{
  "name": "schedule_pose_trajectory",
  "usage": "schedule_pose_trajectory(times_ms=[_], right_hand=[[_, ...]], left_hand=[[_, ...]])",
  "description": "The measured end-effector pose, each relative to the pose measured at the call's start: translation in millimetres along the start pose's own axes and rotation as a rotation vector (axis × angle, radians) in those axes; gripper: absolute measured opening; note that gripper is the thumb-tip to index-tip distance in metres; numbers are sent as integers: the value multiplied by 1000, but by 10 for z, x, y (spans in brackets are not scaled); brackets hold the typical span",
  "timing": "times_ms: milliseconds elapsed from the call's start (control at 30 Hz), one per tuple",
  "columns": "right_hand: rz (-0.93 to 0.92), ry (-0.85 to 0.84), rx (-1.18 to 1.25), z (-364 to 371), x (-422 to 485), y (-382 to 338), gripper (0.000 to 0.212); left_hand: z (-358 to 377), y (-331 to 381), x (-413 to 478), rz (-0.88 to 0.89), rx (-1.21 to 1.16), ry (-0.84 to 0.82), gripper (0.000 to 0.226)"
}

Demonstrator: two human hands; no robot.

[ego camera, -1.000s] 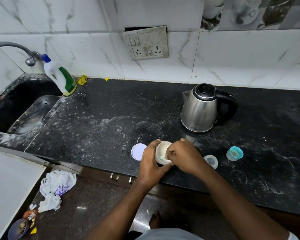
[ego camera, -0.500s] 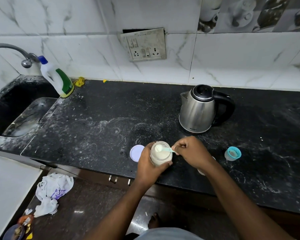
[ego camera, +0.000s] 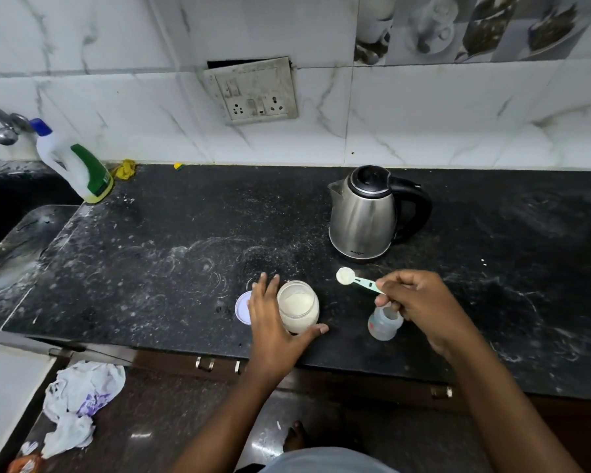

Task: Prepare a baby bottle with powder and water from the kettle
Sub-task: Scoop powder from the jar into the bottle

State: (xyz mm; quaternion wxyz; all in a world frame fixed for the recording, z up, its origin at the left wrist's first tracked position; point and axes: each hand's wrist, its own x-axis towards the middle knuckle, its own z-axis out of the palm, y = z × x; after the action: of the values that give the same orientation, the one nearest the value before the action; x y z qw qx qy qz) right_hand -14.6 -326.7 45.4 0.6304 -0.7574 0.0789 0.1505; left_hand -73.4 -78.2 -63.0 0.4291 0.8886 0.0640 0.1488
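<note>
Powder step underway: right hand pinches the loaded scoop above the open baby bottle on the counter, left hand loosely cups the powder jar, next tip it in cleanly.

Very little here can be read. The steel kettle, at about 1 o'clock from the powder jar, carries a small dark brand mark low on its body near the base, but the letters are too small and blurred to make out. The white cleaner bottle, at 10 o'clock near the counter's far left edge, has a green label with no legible words. The baby bottle, at 3 o'clock from the jar, shows faint reddish printing that cannot be read. The measuring spoon has dark marks on its handle, also illegible.
</note>
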Motion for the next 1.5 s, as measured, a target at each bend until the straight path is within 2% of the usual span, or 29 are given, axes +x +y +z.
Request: schedule_pose_trajectory(times_ms=[100, 133, 200, 333, 433, 500, 567, 633, 733, 1100, 1500], right_hand=[[-8, 124, 43, -218, -131, 158, 14], [-4, 170, 61, -278, -175, 222, 14], [8, 244, 90, -372, -260, 346, 14], [18, 300, 93, -467, -379, 554, 12], [30, 317, 115, -480, -421, 645, 11], [30, 317, 123, -478, -438, 678, 11], [25, 315, 137, -465, -440, 696, 11], [18, 319, 145, -451, -427, 719, 11], [-3, 318, 147, -436, -404, 741, 11], [-150, 323, 116, -388, -369, 722, 12], [-201, 315, 87, -463, -309, 705, 14]], left_hand=[[46, 341, -59, 333, 2, 55, 82], [94, 466, -68, 413, -22, 15, 73], [256, 653, -63, 456, -65, -134, 65], [627, 793, 36, 278, -38, -423, 80], [820, 791, 129, 153, -44, -530, 91], [900, 779, 158, 79, -61, -565, 88], [957, 751, 165, 37, -98, -590, 71], [976, 710, 162, 17, -132, -587, 55], [968, 685, 160, 2, -161, -533, 49], [884, 829, 237, 55, -162, -429, 55], [853, 910, 294, 36, -169, -421, 58]])
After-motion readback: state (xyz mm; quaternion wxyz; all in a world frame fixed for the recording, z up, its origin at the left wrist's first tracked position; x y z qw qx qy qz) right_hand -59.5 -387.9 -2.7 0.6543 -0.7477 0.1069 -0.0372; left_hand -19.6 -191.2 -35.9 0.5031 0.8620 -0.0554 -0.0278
